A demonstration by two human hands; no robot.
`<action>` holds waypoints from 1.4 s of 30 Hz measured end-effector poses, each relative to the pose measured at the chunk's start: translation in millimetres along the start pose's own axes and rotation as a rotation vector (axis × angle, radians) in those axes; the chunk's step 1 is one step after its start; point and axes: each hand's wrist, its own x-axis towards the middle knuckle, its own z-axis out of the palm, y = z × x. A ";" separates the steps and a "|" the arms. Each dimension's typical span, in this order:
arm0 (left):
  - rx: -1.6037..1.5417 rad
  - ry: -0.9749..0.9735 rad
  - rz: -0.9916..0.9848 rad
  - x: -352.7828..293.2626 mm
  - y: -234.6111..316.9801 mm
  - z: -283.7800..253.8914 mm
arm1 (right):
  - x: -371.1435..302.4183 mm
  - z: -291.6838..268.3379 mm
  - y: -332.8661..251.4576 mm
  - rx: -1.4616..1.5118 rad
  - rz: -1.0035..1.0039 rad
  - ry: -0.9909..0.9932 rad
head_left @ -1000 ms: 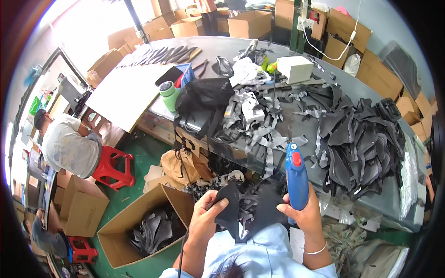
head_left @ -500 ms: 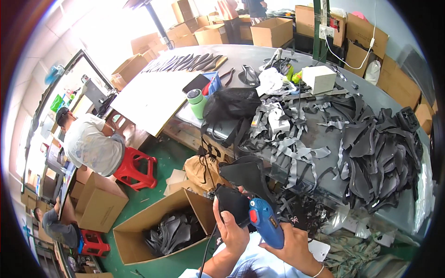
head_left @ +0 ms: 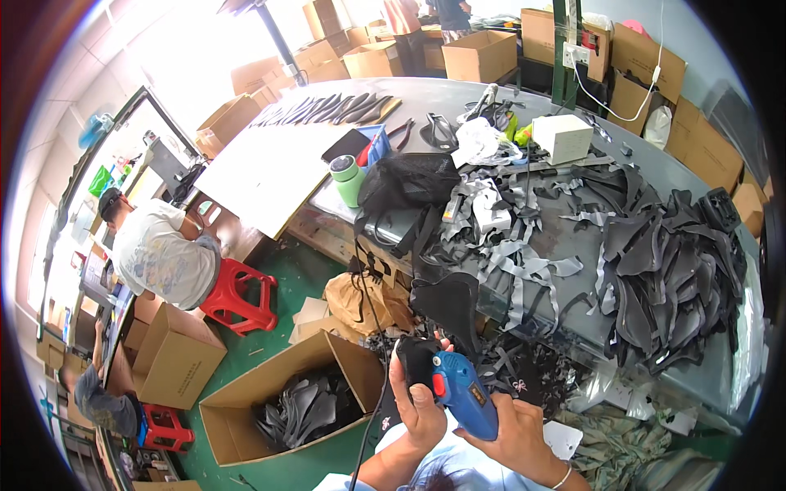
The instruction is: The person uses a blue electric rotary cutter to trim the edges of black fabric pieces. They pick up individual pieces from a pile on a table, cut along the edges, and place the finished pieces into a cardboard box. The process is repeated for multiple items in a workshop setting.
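My left hand (head_left: 419,413) is closed on a black fabric piece (head_left: 419,360), which it holds up in front of my body. My right hand (head_left: 516,438) is wrapped round the lower end of a blue handheld power tool (head_left: 468,397) with a red button. The tool's head is against or right beside the black piece; its working tip is hidden. Just beyond, a larger curved black panel (head_left: 446,301) hangs by the table edge. I cannot tell whether it is joined to the piece in my hand. A black cord (head_left: 375,417) runs past my left hand.
An open carton (head_left: 286,360) of dark pieces stands on the left floor. The grey table (head_left: 557,237) bears grey strips, a heap of black pieces (head_left: 663,278), a black bag (head_left: 409,184) and a green bottle (head_left: 347,182). A person (head_left: 164,250) sits on a red stool (head_left: 244,299).
My left hand and the black fabric piece have moved a little to the right, and the piece has turned. The blue tool has shifted slightly left. The larger panel hangs further right.
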 end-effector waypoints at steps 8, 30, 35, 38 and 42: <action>0.052 -0.073 -0.015 0.2 -0.2 -6.6 | 2.5 -2.4 1.9 0.030 -0.057 0.033; 0.158 -0.132 -0.470 1.5 12.3 -22.0 | 37.0 -35.8 15.3 0.363 0.216 0.221; 0.315 -0.127 -0.122 13.7 21.2 10.8 | 43.7 -53.6 15.6 0.578 0.396 0.207; 0.152 -0.031 0.351 4.0 18.2 13.6 | 41.3 -54.0 26.0 0.556 0.327 0.347; 0.137 -0.767 -0.397 -18.7 14.1 24.6 | 45.0 -47.2 25.1 0.641 0.253 0.485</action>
